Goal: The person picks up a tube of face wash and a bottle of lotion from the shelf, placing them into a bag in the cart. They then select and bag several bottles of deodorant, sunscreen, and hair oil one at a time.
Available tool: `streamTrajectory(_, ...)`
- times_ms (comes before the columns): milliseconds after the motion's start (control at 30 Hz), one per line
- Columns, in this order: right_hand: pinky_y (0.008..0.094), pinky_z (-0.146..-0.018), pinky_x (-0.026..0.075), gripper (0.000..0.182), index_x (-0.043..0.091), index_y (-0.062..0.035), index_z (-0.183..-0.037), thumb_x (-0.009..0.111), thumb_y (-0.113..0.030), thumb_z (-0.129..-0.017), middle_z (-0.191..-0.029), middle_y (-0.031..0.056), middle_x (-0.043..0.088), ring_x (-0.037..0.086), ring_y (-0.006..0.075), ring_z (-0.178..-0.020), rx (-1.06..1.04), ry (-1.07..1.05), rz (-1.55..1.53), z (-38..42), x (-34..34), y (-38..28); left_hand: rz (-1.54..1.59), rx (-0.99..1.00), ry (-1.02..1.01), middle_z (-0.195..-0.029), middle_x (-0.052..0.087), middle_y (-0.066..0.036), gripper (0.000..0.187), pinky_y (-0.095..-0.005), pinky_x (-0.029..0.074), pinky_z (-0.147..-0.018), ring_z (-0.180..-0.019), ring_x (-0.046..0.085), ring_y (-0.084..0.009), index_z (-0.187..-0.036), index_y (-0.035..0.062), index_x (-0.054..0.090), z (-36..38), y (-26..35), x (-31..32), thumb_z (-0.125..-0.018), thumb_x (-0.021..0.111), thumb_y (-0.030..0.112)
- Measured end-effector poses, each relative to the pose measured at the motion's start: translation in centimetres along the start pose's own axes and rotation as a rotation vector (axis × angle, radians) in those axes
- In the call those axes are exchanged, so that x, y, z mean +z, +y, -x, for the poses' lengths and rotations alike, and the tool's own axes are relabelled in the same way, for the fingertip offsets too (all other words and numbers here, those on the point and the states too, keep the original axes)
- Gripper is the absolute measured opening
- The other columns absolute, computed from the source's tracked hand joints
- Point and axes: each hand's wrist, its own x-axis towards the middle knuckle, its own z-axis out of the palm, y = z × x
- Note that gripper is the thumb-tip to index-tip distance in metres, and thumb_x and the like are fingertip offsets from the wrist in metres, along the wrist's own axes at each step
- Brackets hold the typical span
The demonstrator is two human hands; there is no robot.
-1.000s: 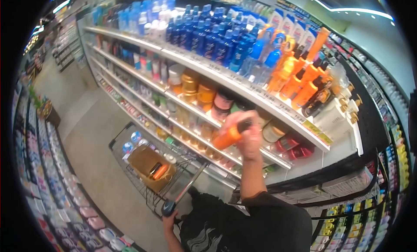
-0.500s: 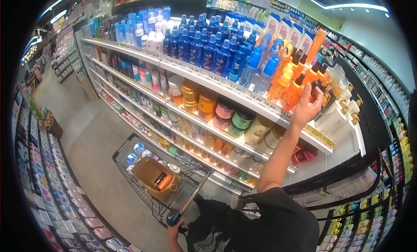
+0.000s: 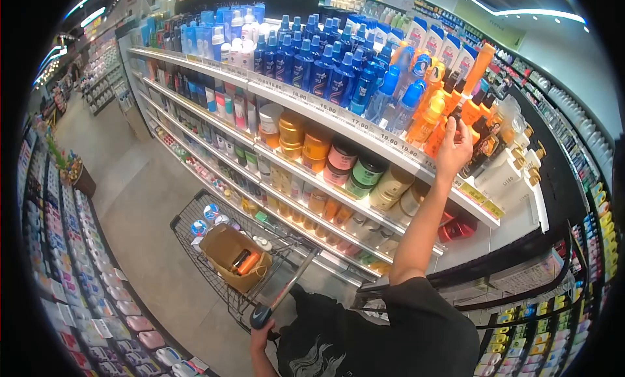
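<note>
My right hand reaches over the top shelf, its fingers closed around the black cap of an orange bottle. The bottle stands at the shelf's front edge, partly hidden behind the hand. Beside it on the left is an orange bottle with a yellow top. Dark bottles with gold labels stand just to the right. Low down, my left hand is wrapped around the end of the shopping cart's handle.
The cart holds a brown bag with an orange and a black item inside, and several bottles. Blue spray bottles fill the top shelf. Jars line the shelf below. Another stocked shelf runs along the left.
My right hand has moved slightly left and its fingers have come to the orange bottle's black cap. My left hand stays on the cart handle. The view has shifted slightly.
</note>
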Motion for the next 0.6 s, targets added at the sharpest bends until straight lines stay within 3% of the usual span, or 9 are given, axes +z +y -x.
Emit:
streamTrajectory(67,0.0407,-0.093,0.053,0.047,0.075,0.0039,-0.115,0.078,-0.040,-0.099,-0.113,0.0171,0.076,0.070,0.0318,-0.101,-0.015,0.018,0.053,0.2,-0.8,-1.1,-0.006,0.017,-0.021,-0.096,0.072,-0.007,0.029,-0.0362,0.058,-0.080,-0.086,0.074,-0.0232,-0.113,0.0018,0.069,-0.1,0.1,0.2,-0.089,0.084,0.007)
streamTrajectory(133,0.0376,-0.089,0.054,0.052,0.075,0.0060,-0.120,0.080,-0.041,-0.097,-0.109,0.0132,0.076,0.070,0.0218,-0.095,-0.014,0.026,0.108,0.2,-1.3,-2.0,-0.043,0.046,-0.043,-0.093,0.073,-0.006,0.027,-0.0339,0.055,-0.077,-0.083,0.073,-0.0207,-0.111,0.0019,0.069,0.0,0.2,0.3,-0.090,0.084,0.009)
streamTrajectory(267,0.0372,-0.088,0.055,0.054,0.071,0.0045,-0.125,0.081,-0.041,-0.097,-0.113,0.0138,0.074,0.068,0.0218,-0.096,0.033,-0.027,0.159,0.3,-1.9,-3.2,-0.057,0.030,-0.039,-0.092,0.073,-0.005,0.025,-0.0328,0.053,-0.075,-0.082,0.072,-0.0187,-0.110,0.0020,0.070,0.4,0.6,0.5,-0.090,0.084,0.010)
streamTrajectory(333,0.0354,-0.088,0.052,0.051,0.066,-0.0016,-0.135,0.081,-0.033,-0.097,-0.119,0.0124,0.070,0.065,0.0225,-0.097,-0.044,0.098,0.177,1.3,-3.1,-6.0,-0.064,0.049,-0.026,-0.087,0.074,-0.003,0.022,-0.0304,0.051,-0.074,-0.078,0.066,-0.0142,-0.103,0.0032,0.075,0.8,0.9,0.8,-0.089,0.086,0.016)
streamTrajectory(367,0.0320,-0.085,0.051,0.046,0.062,-0.0014,-0.138,0.077,-0.024,-0.100,-0.123,0.0089,0.065,0.061,0.0173,-0.095,-0.041,0.104,0.025,2.0,-3.8,-7.3,-0.063,0.043,-0.023,-0.087,0.074,-0.003,0.022,-0.0304,0.051,-0.074,-0.078,0.066,-0.0142,-0.103,0.0032,0.075,0.9,1.1,0.9,-0.089,0.086,0.016)
streamTrajectory(467,0.0307,-0.085,0.051,0.031,0.064,0.0015,-0.130,0.069,-0.015,-0.104,-0.117,0.0103,0.066,0.060,0.0163,-0.094,-0.141,0.138,-0.254,6.8,-5.6,-10.4,-0.032,0.103,-0.056,-0.090,0.075,-0.003,0.026,-0.0290,0.050,-0.073,-0.078,0.065,-0.0122,-0.108,0.0036,0.074,0.9,2.2,1.7,-0.089,0.087,0.017)
streamTrajectory(533,0.0316,-0.086,0.051,0.021,0.064,0.0033,-0.124,0.062,-0.008,-0.107,-0.110,0.0120,0.067,0.061,0.0162,-0.092,-0.071,-0.102,-0.593,13.4,-5.4,-11.6,-0.102,0.094,-0.033,-0.093,0.074,-0.002,0.031,-0.0296,0.053,-0.072,-0.078,0.066,-0.0115,-0.111,0.0048,0.074,0.4,2.0,1.1,-0.088,0.089,0.020)
streamTrajectory(567,0.0316,-0.085,0.052,0.017,0.064,0.0044,-0.120,0.059,-0.003,-0.106,-0.102,0.0135,0.068,0.063,0.0178,-0.090,-0.020,-0.331,-0.716,17.3,-4.9,-12.7,-0.134,0.019,0.018,-0.093,0.072,-0.001,0.032,-0.0304,0.054,-0.074,-0.079,0.066,-0.0114,-0.111,0.0059,0.074,0.8,2.6,1.1,-0.088,0.090,0.022)
streamTrajectory(600,0.0301,-0.081,0.052,0.017,0.065,0.0029,-0.120,0.060,-0.005,-0.106,-0.101,0.0112,0.068,0.064,0.0166,-0.088,0.040,-0.562,-0.652,21.1,-3.8,-14.3,-0.145,-0.049,-0.004,-0.095,0.072,0.000,0.034,-0.0304,0.055,-0.076,-0.080,0.066,-0.0112,-0.113,0.0059,0.073,0.4,2.2,0.8,-0.088,0.090,0.023)
